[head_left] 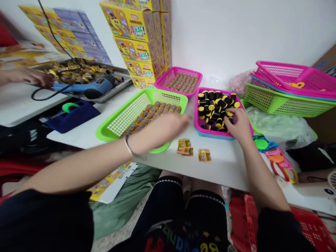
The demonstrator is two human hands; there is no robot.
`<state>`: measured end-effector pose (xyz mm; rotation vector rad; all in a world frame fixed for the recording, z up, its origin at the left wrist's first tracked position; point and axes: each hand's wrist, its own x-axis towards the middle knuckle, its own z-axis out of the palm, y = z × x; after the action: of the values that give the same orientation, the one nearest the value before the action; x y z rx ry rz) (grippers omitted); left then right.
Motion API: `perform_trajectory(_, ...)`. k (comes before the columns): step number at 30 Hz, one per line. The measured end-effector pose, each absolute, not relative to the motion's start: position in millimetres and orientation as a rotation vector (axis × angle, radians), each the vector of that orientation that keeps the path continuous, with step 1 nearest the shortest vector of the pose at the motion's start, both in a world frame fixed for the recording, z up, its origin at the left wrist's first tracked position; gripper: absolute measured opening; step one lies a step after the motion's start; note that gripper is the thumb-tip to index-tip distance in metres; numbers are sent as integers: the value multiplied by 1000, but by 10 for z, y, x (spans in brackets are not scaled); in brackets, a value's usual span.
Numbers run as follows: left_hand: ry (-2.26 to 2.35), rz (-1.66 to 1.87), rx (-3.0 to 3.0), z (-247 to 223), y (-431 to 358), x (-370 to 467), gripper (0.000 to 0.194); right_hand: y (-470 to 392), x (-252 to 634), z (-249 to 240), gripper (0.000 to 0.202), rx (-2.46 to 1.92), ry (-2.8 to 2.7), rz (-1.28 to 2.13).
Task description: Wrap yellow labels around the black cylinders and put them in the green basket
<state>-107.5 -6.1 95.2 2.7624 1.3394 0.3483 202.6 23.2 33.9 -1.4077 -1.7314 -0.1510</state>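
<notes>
My right hand reaches into the pink basket, its fingers and thumb curled around a small black cup with a yellow lid. Many similar black cups lie jumbled there. Over the right side of the green basket, my left hand is smeared by motion, and its fingers cannot be made out. Rows of small brown-and-gold wrapped pieces fill part of that green basket, partly hidden by my left arm. On the white table near me lie a few gold packets and a single gold packet.
Behind stands another pink basket with wrapped rows, beside stacked yellow boxes. Nested baskets stand at right. At left, a co-worker's hand is near a metal tray and a blue tool.
</notes>
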Motion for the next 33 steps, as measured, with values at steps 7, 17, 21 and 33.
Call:
perform_trajectory(7,1059,-38,3092,61,-1098,-391,38,1137,1521,547,28,-1880,-1509,462)
perform_trajectory(17,772,-77,3189,-108,-914,-417,32,153,1999,450,33,-1457,-1374,74)
perform_trajectory(21,791,-22,2949,-30,-845,-475,21,-170,2123,179,40,-1240,-1276,-89)
perform_trajectory(33,695,900,1448,302,-481,-234,42,-268,2030,-51,38,-1019,-1385,-7)
